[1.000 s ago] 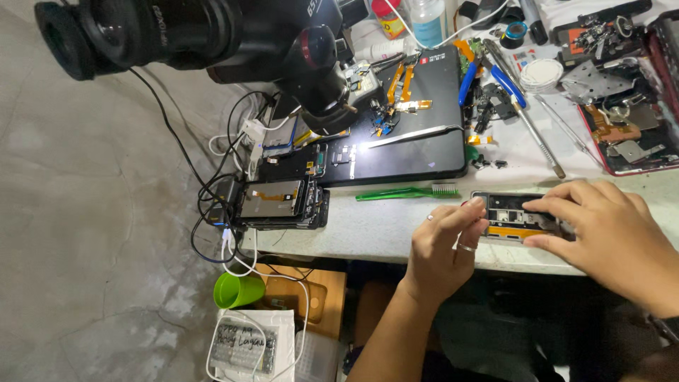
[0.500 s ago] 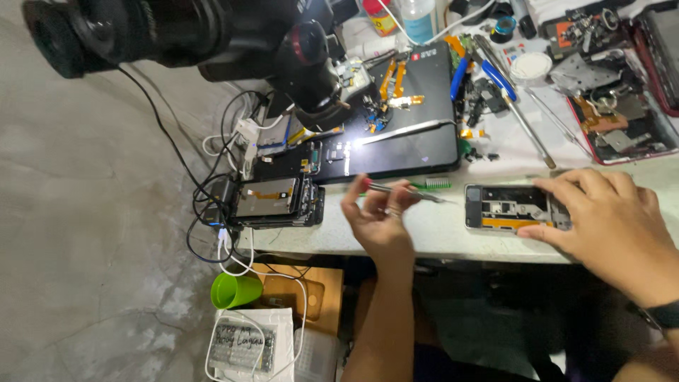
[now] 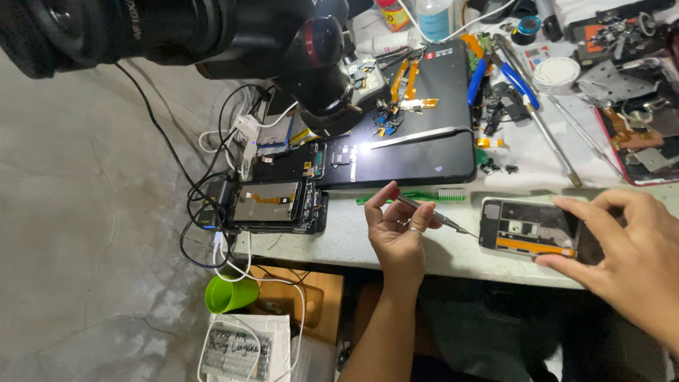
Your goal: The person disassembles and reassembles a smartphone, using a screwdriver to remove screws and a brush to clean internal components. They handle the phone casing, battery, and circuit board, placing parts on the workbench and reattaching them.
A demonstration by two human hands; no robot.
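**Opened phone steadied, tweezers poised at its left edge**

An opened phone (image 3: 527,228), its back removed so that a dark inner plate and an orange strip are exposed, is seen lying flat on the pale counter (image 3: 438,247) near its front edge. It is steadied by the right hand (image 3: 629,258), whose fingers are curled over the phone's 3 o'clock end, thumb below and forefinger above. A slim pair of metal tweezers (image 3: 433,213) is pinched in the left hand (image 3: 399,230) between thumb and fingers; the tip is pointed toward 4 o'clock and is held just beside the phone's 9 o'clock edge, though contact cannot be confirmed. A ring is worn on that hand.

The step in hand is judged to be fine work inside the opened phone with the tool tip. The next move would call for a small, steady advance of the tip onto the inner plate, with the phone kept from sliding.

At 12 o'clock from the left hand a green toothbrush (image 3: 414,197) is laid along a black work mat (image 3: 424,152). At 9 o'clock a stack of dismantled phones (image 3: 279,205) is set, wired with cables. A microscope (image 3: 212,32) is hung over the mat at 11 o'clock. A green cup (image 3: 230,293) is seen below the counter.
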